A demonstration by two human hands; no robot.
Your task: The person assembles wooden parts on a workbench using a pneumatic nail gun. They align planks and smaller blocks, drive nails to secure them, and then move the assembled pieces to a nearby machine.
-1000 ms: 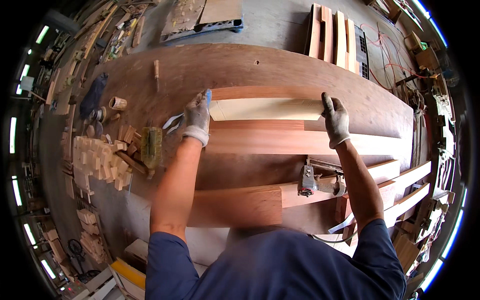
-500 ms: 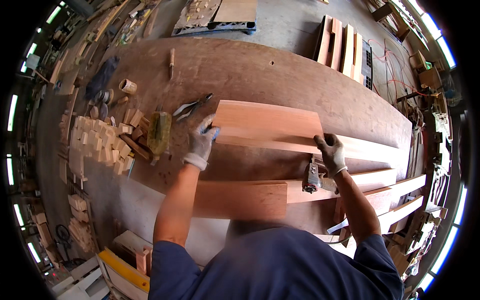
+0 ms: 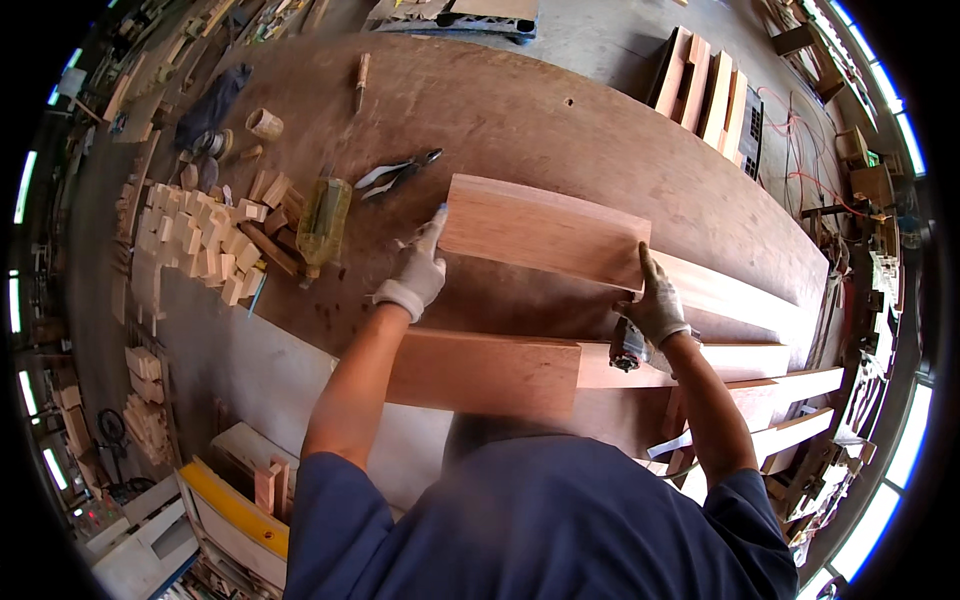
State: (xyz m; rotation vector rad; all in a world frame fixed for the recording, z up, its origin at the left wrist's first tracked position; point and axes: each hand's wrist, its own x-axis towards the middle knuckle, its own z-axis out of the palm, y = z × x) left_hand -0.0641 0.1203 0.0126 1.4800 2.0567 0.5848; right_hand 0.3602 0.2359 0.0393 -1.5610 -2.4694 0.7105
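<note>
A short reddish-brown wooden board (image 3: 545, 228) lies crosswise before me, its broad face tilted toward me. My left hand (image 3: 418, 268), in a pale work glove, presses its fingers against the board's left end. At the right end my gloved right hand (image 3: 658, 302) grips the corner, the fingertips on the edge. Between them the two hands hold the board. Behind its right end, a long pale strip of wood (image 3: 725, 290) runs off to the right. A nail gun (image 3: 627, 343) sits just below my right hand, partly hidden by it.
Nearer me lies another reddish board (image 3: 480, 370), with long strips (image 3: 745, 362) to the right. Pliers (image 3: 400, 172), a yellowish clear bottle (image 3: 325, 222) and a pile of small wood blocks (image 3: 205, 235) are on the left. A wooden-handled tool (image 3: 361, 82) rests on the far workbench (image 3: 500, 100).
The board has come slightly nearer me on the bench and tilted, showing its face differently. My left fingers have straightened along its end. The whole view has shifted a little.
</note>
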